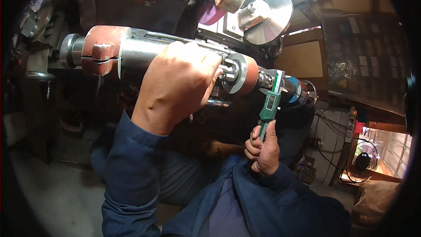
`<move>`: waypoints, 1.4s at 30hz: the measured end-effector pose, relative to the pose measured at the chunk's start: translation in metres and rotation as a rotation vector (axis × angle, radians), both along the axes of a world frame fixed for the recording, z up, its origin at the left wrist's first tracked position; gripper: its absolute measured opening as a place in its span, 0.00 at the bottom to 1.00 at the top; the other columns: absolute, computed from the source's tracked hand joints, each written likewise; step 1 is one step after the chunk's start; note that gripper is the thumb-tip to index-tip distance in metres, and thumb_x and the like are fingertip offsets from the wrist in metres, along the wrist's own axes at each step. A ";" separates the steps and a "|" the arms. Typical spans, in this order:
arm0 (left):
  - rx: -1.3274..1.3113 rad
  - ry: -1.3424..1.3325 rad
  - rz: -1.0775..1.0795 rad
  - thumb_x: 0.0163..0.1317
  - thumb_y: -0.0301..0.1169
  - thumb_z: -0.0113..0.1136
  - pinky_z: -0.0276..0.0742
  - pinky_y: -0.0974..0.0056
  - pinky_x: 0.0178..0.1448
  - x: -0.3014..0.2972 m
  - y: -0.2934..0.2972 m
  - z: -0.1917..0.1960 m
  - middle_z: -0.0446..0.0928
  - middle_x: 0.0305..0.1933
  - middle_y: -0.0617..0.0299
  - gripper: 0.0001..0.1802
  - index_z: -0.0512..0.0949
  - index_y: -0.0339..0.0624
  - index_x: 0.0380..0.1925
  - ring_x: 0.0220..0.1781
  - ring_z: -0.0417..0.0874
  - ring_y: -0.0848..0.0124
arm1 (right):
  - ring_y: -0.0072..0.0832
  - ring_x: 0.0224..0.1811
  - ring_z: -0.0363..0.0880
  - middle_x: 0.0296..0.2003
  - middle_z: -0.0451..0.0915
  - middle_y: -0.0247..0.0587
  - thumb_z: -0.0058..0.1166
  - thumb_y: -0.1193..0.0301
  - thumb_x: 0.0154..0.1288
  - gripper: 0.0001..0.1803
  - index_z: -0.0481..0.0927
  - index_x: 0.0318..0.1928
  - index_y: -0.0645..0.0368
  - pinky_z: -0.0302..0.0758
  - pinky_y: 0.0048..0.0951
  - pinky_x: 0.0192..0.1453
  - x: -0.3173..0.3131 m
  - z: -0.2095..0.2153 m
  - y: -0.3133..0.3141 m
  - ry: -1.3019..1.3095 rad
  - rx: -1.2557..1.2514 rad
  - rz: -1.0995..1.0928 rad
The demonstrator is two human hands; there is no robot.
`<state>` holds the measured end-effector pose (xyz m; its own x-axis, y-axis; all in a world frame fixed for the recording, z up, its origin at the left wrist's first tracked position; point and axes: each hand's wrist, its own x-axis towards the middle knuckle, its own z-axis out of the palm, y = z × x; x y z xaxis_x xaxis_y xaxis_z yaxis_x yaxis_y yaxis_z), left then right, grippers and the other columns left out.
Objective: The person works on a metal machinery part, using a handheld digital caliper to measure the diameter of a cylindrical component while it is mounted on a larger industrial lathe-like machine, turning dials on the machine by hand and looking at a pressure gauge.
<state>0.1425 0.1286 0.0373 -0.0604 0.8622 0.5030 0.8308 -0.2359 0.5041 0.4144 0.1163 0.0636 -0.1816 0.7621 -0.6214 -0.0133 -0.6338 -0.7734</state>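
Gripping: left hand (pixel 177 85) wrapped closed over steel spindle housing (pixel 144 52) | right hand (pixel 263 147) closed on green digital caliper (pixel 270 103), its head at the shaft (pixel 265 79) beside red flange (pixel 245 75) | step: measuring, seemingly | next: steady tool, read display.

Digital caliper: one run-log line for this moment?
left hand gripping machine spindle housing | right hand holding green digital caliper | jaws at shaft
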 end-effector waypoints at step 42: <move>0.155 -0.395 0.282 0.50 0.25 0.50 0.78 0.55 0.38 -0.104 -0.032 0.016 0.79 0.24 0.44 0.09 0.81 0.35 0.22 0.28 0.82 0.49 | 0.15 0.16 0.50 0.16 0.52 0.24 0.34 0.51 0.77 0.22 0.71 0.42 0.57 0.49 0.19 0.18 -0.108 -0.007 -0.052 0.493 -0.113 0.252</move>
